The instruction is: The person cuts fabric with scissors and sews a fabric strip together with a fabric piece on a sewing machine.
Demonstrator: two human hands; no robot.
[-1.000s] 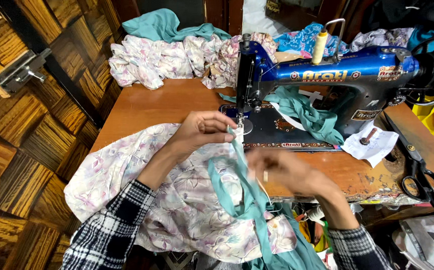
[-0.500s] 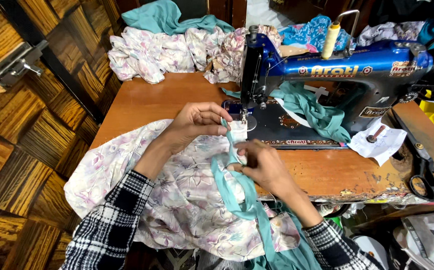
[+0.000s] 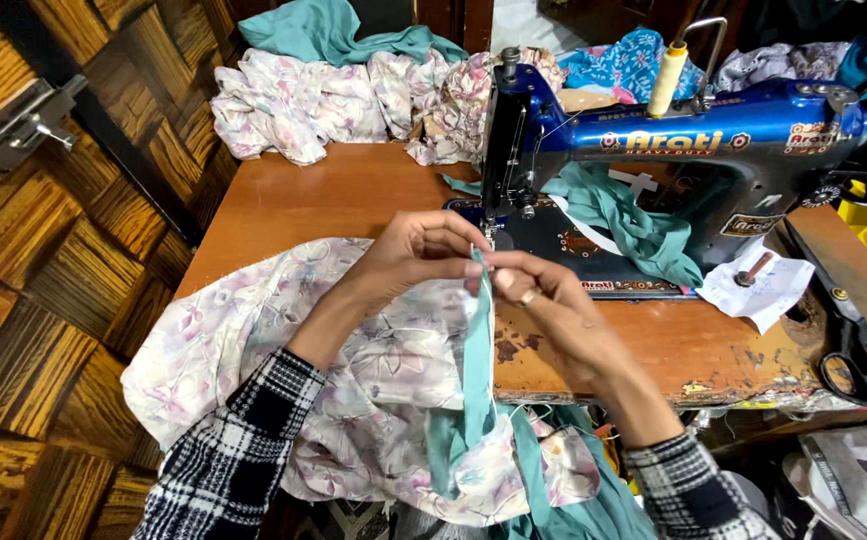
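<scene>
Since a second before, my hands had met at the needle end of the blue sewing machine (image 3: pixel 673 150). My left hand (image 3: pixel 418 250) and right hand (image 3: pixel 533 290) each pinched the teal strip (image 3: pixel 478 350) shut against the floral fabric (image 3: pixel 353 370) on the bench (image 3: pixel 343 190) — I was aligning the edges; next called for sliding them under the presser foot.

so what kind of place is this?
Likely a small tailoring workshop or home sewing corner: blue sewing machine on a worn wooden table, piled fabric, black scissors.

Black-and-white plaid sleeves (image 3: pixel 243 440), gold ring (image 3: pixel 526 296)
</scene>
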